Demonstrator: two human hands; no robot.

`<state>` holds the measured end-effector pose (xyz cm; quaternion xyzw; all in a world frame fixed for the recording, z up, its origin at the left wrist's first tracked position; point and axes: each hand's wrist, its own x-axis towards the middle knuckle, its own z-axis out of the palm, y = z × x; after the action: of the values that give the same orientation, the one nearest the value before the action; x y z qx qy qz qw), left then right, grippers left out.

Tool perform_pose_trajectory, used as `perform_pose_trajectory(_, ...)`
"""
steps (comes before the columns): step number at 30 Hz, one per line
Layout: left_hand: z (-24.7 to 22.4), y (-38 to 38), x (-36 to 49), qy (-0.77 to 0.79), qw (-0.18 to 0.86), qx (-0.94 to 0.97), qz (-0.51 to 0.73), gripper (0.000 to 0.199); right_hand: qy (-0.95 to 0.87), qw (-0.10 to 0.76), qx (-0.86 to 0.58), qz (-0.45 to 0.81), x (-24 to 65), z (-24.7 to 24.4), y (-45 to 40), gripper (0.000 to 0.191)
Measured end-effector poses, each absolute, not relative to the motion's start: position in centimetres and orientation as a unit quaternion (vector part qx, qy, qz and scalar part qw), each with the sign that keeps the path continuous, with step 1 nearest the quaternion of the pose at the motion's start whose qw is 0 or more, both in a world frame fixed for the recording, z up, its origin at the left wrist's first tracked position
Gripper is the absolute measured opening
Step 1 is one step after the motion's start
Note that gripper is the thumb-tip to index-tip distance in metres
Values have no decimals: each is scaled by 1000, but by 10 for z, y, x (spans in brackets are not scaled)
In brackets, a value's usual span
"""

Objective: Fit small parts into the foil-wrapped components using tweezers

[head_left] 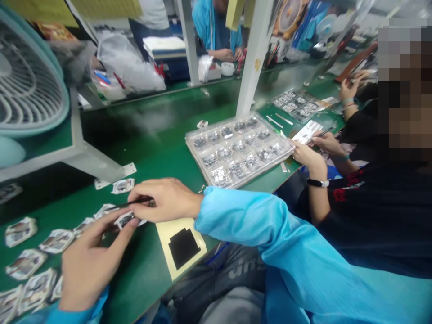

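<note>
My left hand (pixel 88 257) pinches a small white-framed part (pixel 124 220) with a dark centre between thumb and fingers, just above the green bench. Closed around a thin, dark tweezers-like tool (pixel 130 203), my right hand (pixel 170 198) is right against the part, and the tool's tip points left over my left fingers. Several similar white-framed parts (pixel 56 240) lie on the bench to the left. Below my right wrist, a yellow backing sheet (pixel 165 234) carries a black square sticker (pixel 184 249) near the bench edge.
Stacked clear trays (pixel 239 150) of small parts stand beyond my right forearm. A metal shelf leg (pixel 97 162) and a fan (pixel 30 72) are at left. On the right, a co-worker's hands (pixel 308 155) work at a white piece (pixel 307 131). Another person sits across the bench.
</note>
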<state>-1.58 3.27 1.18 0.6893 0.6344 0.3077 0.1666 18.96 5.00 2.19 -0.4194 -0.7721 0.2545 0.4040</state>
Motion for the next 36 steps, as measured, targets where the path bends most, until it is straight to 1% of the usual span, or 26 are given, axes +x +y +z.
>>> perform_pose_trajectory(3, 15, 36, -15, 659, 192, 674, 273, 42, -772, 395, -428, 254, 190, 22, 52, 8)
perform_pose_trajectory(7, 19, 35, -15, 656, 199, 677, 268, 45, -770, 379, -442, 261, 190, 23, 53, 12)
perform_pose_trajectory(10, 23, 33, -14, 661, 197, 684, 236, 48, -776, 338, -456, 274, 190, 25, 54, 18)
perform_pose_trajectory(13, 25, 36, -14, 675, 219, 680, 186, 54, -786, 293, -463, 286, 193, 27, 55, 20)
perform_pose_trajectory(16, 21, 42, -15, 666, 232, 686, 181, 57, -786, 284, -470, 285, 195, 30, 55, 20)
perform_pose_trajectory(20, 11, 45, -19, 629, 214, 712, 226, 53, -780, 300, -475, 276, 194, 31, 51, 25)
perform_pose_trajectory(25, -1, 46, -21, 557, 213, 739, 314, 40, -773, 340, -465, 265, 189, 25, 49, 33)
perform_pose_trajectory(28, -1, 47, -21, 543, 223, 733, 344, 33, -776, 353, -453, 260, 186, 21, 48, 30)
perform_pose_trajectory(31, 3, 53, -26, 547, 223, 720, 365, 32, -760, 375, -455, 274, 183, 19, 45, 21)
perform_pose_trajectory(36, 12, 73, -53, 631, 93, 679, 364, 35, -741, 396, -460, 285, 180, 15, 44, 16)
